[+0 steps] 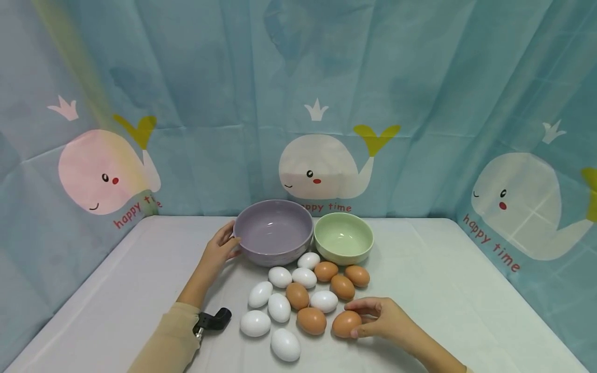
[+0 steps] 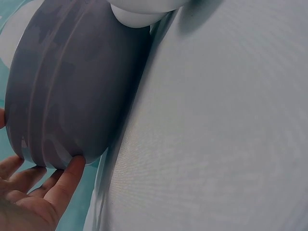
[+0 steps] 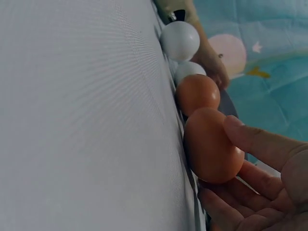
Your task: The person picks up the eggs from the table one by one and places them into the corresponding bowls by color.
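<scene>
Pinching a brown egg (image 1: 346, 325), the right hand (image 1: 392, 322); egg low at the cluster's near right. Left hand (image 1: 221, 245) grips the purple bowl (image 1: 274, 233) by its side. Filling apparently not begun: other eggs (image 1: 285, 345) on table (image 1: 475, 300), none in purple or green bowl (image 1: 344, 238).

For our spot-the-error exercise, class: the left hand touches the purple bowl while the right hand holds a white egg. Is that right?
Not quite: the right hand holds a brown egg, not a white one, as the head view shows. The left hand does touch the purple bowl.
</scene>
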{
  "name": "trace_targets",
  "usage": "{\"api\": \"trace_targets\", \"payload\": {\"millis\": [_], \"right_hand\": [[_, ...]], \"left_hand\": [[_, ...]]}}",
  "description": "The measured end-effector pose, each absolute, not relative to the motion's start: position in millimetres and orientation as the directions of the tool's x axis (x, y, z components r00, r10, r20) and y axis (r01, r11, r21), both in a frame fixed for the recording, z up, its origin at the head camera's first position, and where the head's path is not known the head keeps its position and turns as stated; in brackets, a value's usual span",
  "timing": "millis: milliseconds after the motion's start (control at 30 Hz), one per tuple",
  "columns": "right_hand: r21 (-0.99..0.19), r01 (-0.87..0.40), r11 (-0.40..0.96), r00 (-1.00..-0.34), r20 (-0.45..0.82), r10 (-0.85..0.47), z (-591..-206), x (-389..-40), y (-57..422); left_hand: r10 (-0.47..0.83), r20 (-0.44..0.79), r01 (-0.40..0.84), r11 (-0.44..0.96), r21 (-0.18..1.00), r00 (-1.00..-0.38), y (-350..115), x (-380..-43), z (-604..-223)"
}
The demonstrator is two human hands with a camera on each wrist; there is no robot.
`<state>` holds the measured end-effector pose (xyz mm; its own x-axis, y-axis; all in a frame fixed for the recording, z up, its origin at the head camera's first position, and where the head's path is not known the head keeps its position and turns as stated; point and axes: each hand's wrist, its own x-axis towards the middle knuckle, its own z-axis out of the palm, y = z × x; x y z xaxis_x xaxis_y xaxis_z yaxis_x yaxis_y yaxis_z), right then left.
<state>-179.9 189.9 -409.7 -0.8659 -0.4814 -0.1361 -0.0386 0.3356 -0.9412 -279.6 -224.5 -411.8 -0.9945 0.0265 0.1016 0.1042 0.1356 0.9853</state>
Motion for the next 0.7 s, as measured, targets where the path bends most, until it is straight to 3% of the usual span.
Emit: {"api": "trace_targets", "payload": {"millis": [700], "right_hand": [[-0.917, -0.066, 0.394, -0.873, -0.139, -0.468, -408.9, -177.8, 189.6]], "left_hand": [[0.014, 0.107, 0.108, 0.141, 0.984, -0.994, -224.0, -280.1, -412.9]]}}
